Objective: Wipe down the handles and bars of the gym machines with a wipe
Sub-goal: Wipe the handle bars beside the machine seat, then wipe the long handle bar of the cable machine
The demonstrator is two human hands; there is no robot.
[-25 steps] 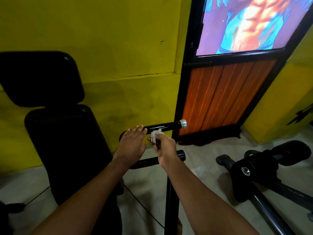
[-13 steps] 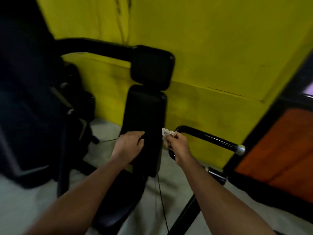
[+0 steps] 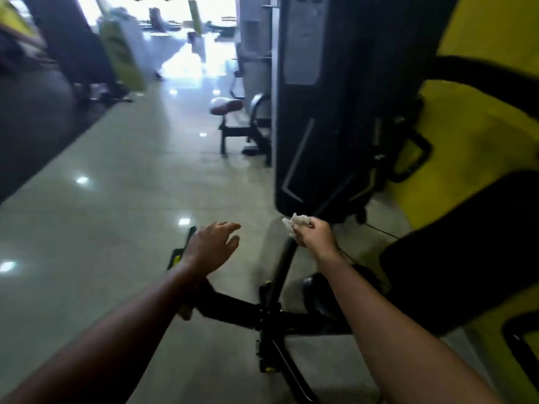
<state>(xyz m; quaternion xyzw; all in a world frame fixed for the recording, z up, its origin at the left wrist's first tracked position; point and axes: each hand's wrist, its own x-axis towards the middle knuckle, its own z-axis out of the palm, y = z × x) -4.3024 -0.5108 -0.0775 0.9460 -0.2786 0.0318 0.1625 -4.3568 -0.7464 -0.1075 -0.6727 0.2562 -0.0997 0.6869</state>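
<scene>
My right hand (image 3: 316, 236) pinches a small crumpled white wipe (image 3: 294, 222) and is held in the air, touching no bar. My left hand (image 3: 214, 249) hovers with straight, spread fingers above the floor and holds nothing. Below both hands lies the black frame (image 3: 233, 312) of a gym machine, with a curved black bar (image 3: 281, 266) rising between my forearms. A black seat pad (image 3: 455, 258) fills the right side. The picture is blurred by motion.
A tall black weight-stack housing (image 3: 329, 106) stands ahead on the right against the yellow wall (image 3: 495, 27). Further back is a bench with a brown seat (image 3: 227, 106). Shiny grey floor (image 3: 116, 199) stretches left and ahead toward a bright doorway.
The view has swung left from the yellow wall and seat to the open gym floor. My right hand left the chrome-tipped handle with the wipe. My left hand came off the seat pad.
</scene>
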